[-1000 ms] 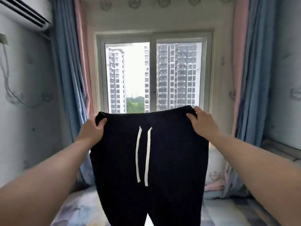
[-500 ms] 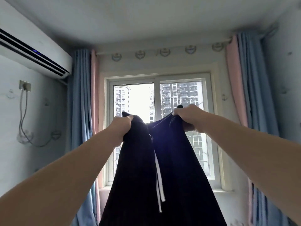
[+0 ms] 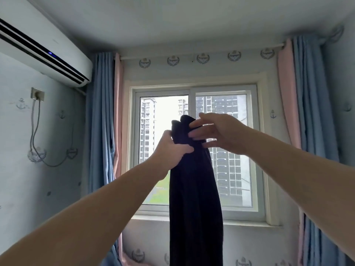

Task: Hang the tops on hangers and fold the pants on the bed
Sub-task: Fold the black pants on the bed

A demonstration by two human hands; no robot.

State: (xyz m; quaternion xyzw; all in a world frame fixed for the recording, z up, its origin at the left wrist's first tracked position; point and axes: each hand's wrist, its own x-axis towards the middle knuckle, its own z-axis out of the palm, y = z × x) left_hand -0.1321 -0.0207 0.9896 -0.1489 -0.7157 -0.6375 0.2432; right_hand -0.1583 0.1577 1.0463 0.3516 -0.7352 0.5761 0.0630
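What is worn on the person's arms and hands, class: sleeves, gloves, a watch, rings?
Both arms are bare as far as the picture shows: no sleeve reaches the left forearm or the right forearm. The left hand and the right hand wear no gloves, and no watch, bracelet or ring shows on the sides in view.
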